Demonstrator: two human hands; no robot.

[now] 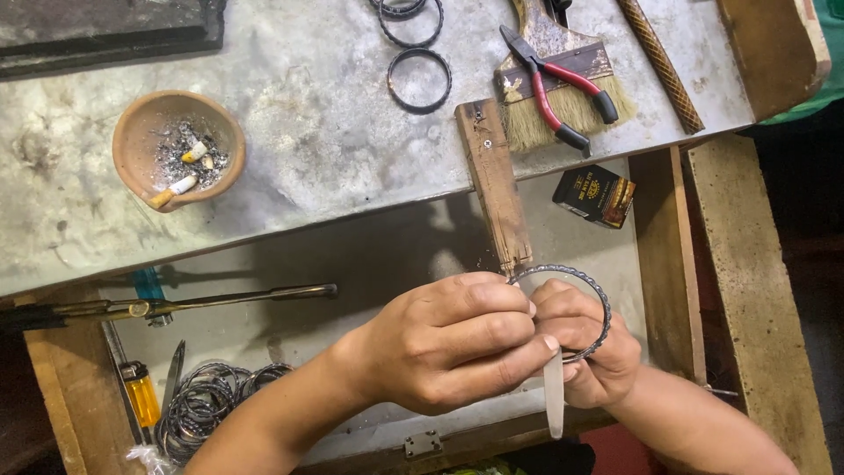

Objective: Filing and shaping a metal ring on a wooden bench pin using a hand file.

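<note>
My left hand (453, 339) is closed over the near side of a dark twisted metal bangle (587, 283). My right hand (591, 352) grips the same bangle from below and behind. A pale flat tool (554, 400), like a file, sticks out downward between the two hands; which hand holds it I cannot tell. The bangle rests against the tip of a wooden peg (497, 189) that juts out from the metal-topped bench (308, 141).
On the bench: a clay bowl (141, 132) with ash and cigarette butts, loose bangles (419, 81), a brush (576, 105), red-handled pliers (563, 79). In the drawer below: a small dark box (594, 195), a long metal tool (211, 302), a pile of bangles (207, 400), a yellow lighter (141, 396).
</note>
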